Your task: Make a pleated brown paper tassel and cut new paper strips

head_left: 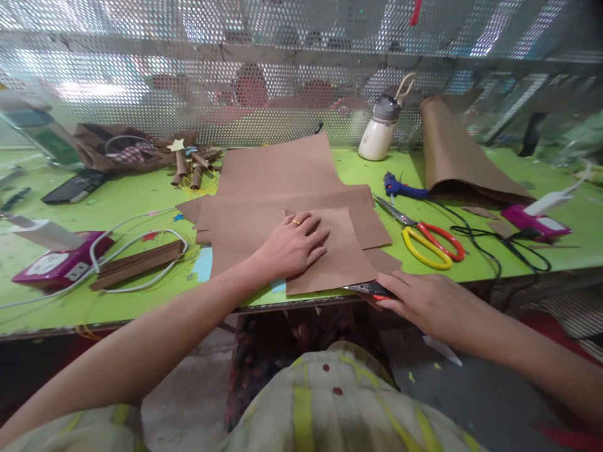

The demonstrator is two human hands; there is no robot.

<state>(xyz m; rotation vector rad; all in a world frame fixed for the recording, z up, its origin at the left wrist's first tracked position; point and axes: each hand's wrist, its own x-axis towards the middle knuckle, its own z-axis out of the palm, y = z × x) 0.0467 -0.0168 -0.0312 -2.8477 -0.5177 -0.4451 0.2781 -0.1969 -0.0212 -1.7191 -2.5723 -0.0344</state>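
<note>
My left hand [296, 245], a ring on one finger, lies flat with its fingers spread on a smaller brown paper sheet [336, 232]. This sheet rests on larger brown paper sheets [277, 166] near the table's front edge. At the sheet's lower right corner, my right hand [424, 301] is closed round black-and-red scissors [374, 290]. Their metal blades point left along the sheet's near edge, and the fingers hide part of the handles. Another pair of scissors [419, 235], with yellow and red handles, lies to the right of the paper.
A blue glue gun [402, 187] with a black cord lies behind the yellow-red scissors. A white bottle [379, 129] and a folded brown paper roll [464, 150] stand at the back. On the left are a phone [75, 186], paper strips [139, 263] and a purple power socket [61, 260].
</note>
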